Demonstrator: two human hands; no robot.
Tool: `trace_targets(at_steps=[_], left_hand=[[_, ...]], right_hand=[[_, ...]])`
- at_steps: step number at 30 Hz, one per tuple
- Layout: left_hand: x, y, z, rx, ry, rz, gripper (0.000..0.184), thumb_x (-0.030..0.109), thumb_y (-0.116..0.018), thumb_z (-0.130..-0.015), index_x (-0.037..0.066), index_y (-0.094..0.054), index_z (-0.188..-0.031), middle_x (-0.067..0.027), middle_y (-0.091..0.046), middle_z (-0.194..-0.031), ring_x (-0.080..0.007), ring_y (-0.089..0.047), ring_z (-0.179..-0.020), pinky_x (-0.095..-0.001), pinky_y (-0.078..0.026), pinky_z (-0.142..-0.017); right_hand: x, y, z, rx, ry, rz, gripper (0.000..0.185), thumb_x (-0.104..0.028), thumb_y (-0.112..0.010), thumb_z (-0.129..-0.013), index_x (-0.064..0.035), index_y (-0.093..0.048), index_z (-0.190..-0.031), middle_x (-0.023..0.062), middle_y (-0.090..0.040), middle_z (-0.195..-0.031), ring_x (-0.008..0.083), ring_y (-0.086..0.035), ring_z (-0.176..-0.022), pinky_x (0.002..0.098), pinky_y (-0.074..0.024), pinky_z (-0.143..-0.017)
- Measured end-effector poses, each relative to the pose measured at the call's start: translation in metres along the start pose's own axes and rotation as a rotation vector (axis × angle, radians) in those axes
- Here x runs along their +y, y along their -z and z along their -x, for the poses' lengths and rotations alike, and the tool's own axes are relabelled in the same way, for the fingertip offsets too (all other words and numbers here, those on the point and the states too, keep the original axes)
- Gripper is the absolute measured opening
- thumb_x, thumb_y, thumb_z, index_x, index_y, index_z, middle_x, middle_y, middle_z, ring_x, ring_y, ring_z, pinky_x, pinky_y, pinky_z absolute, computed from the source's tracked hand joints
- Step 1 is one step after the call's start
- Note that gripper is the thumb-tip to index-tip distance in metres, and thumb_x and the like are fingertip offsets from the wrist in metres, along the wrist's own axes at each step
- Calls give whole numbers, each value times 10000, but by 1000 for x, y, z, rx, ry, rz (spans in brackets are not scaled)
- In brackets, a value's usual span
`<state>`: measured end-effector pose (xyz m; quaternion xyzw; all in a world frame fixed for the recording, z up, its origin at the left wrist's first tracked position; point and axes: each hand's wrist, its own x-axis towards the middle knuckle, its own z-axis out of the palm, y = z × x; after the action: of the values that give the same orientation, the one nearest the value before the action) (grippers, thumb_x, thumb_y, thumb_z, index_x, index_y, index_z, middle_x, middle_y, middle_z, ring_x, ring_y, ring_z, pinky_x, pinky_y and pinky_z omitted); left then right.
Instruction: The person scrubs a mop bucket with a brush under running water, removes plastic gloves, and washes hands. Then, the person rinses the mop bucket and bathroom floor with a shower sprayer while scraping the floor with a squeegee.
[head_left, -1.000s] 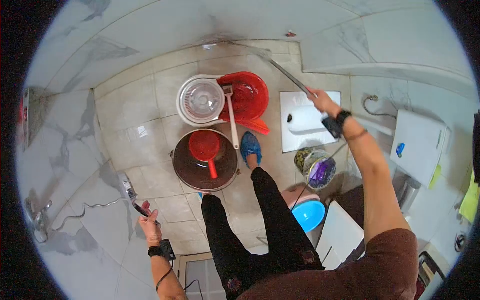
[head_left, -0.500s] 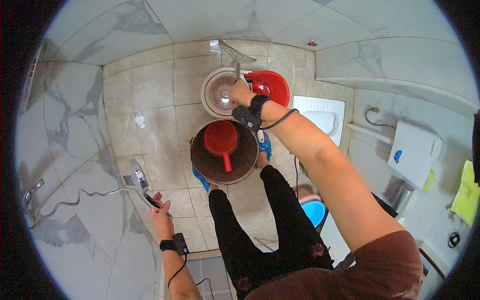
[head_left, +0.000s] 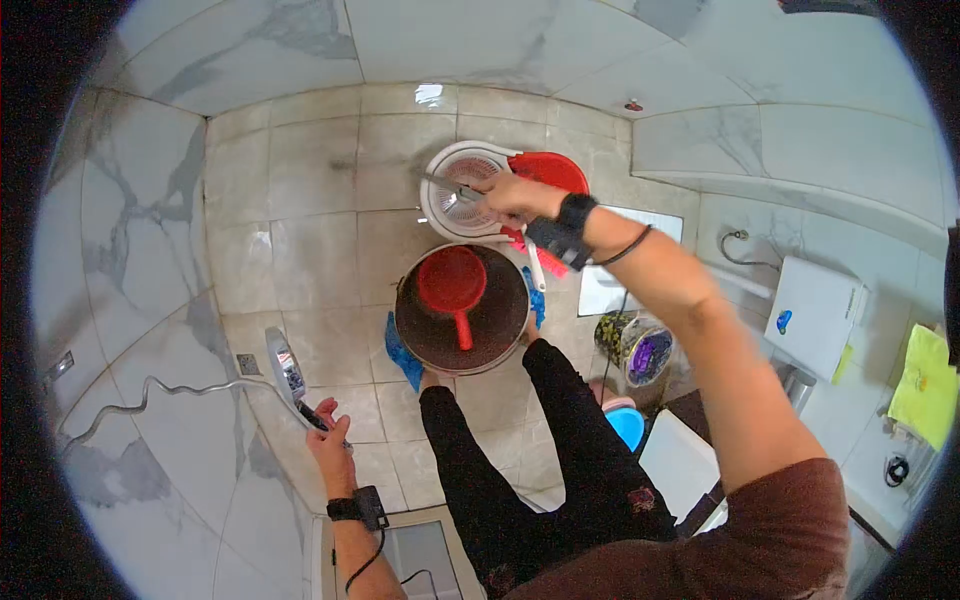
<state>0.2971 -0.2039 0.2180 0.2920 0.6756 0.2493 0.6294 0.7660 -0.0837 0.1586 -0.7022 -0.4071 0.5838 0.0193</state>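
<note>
My left hand (head_left: 330, 438) is closed around the handle of a shower head (head_left: 284, 362), held out at the left with its grey hose (head_left: 190, 385) running to the wall. My right hand (head_left: 515, 197) grips a long, thin grey tool (head_left: 450, 186) whose exact kind I cannot make out. The tool extends leftward over a white slotted basket (head_left: 436, 212). Behind my right wrist, a red basin (head_left: 553, 170) is partly covered. Between my feet stands a large round tub (head_left: 420, 345) with a dark brown inside, and a red dipper (head_left: 452, 280) lies in it.
A white handle (head_left: 538, 272) and a pink piece (head_left: 552, 262) show below my right wrist. At right are a white squat toilet (head_left: 600, 290), a patterned bin (head_left: 612, 335), a blue basin (head_left: 625, 428) and a wall cistern (head_left: 815, 305).
My right hand has shifted right and slightly down; its grey tool has swung from pointing upward to pointing left. The view has moved slightly, uncovering the patterned bin. My left hand still holds the shower head.
</note>
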Motion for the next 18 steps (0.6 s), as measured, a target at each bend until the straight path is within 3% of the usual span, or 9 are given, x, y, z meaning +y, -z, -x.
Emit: trace_targets(at_steps=[2,4,6,8,11,13,15,16,18], left_hand=[[5,1,0,15,24,-19,349,-44,-617,-633,-36,-523,-970,-102,-513,-1032,-190,-453,-1003,-300,-340,-857],[11,2,-1,30,37,-35,338,-46,-620,-635,-35,-524,-959,-103,-513,-1038,-190,-454,-1003,-302,-345,-853],[13,0,-1,50,35,-43,331,-48,-620,-639,-36,-523,-955,-104,-513,-1042,-188,-456,-996,-303,-347,-853],[3,2,-6,21,39,-42,334,-12,-622,-634,-33,-523,-952,-112,-502,-1058,-198,-441,-1025,-326,-306,-896],[13,-2,-1,31,72,-8,327,4,-627,-628,-27,-526,-938,-116,-497,-1066,-205,-435,-1040,-336,-289,-916],[13,-3,-2,21,76,2,329,3,-630,-627,-28,-526,-937,-117,-498,-1064,-206,-437,-1036,-334,-293,-913],[3,7,-5,-15,58,-29,341,2,-634,-627,-34,-522,-948,-118,-499,-1061,-207,-442,-1028,-333,-299,-909],[6,7,-5,-14,76,-16,347,0,-635,-627,-35,-519,-952,-117,-500,-1059,-207,-444,-1023,-332,-301,-907],[11,4,-2,-7,119,14,358,-4,-638,-626,-38,-514,-960,-116,-502,-1055,-207,-449,-1014,-329,-304,-902]], right_hand=[[5,7,-4,-78,-19,-85,423,-182,-489,-788,-52,-454,-1189,38,-486,-516,126,-449,-402,273,-328,-334],[13,8,-14,59,-90,-139,334,-179,-493,-761,-41,-492,-1064,70,-521,-558,184,-491,-458,325,-359,-360],[18,23,-36,320,-201,-100,224,-208,-513,-717,-10,-572,-804,140,-586,-650,301,-573,-573,430,-418,-412],[26,39,-55,243,101,250,288,-179,-516,-749,9,-543,-966,76,-528,-557,202,-511,-460,340,-384,-366],[56,-23,-92,395,500,202,275,-191,-522,-775,27,-537,-942,55,-495,-493,167,-491,-398,315,-376,-336],[33,-71,-81,414,338,-142,226,-164,-489,-774,56,-539,-785,151,-512,-546,251,-526,-488,380,-409,-437],[-4,-112,-49,328,2,-307,214,-117,-455,-766,73,-536,-707,226,-519,-600,307,-539,-563,437,-430,-539],[-12,-127,-44,326,-38,-239,193,-109,-456,-764,65,-534,-732,209,-507,-592,287,-521,-545,439,-423,-537],[-1,-152,-32,187,115,-43,176,-124,-449,-776,36,-514,-809,158,-482,-561,244,-507,-495,389,-414,-460]])
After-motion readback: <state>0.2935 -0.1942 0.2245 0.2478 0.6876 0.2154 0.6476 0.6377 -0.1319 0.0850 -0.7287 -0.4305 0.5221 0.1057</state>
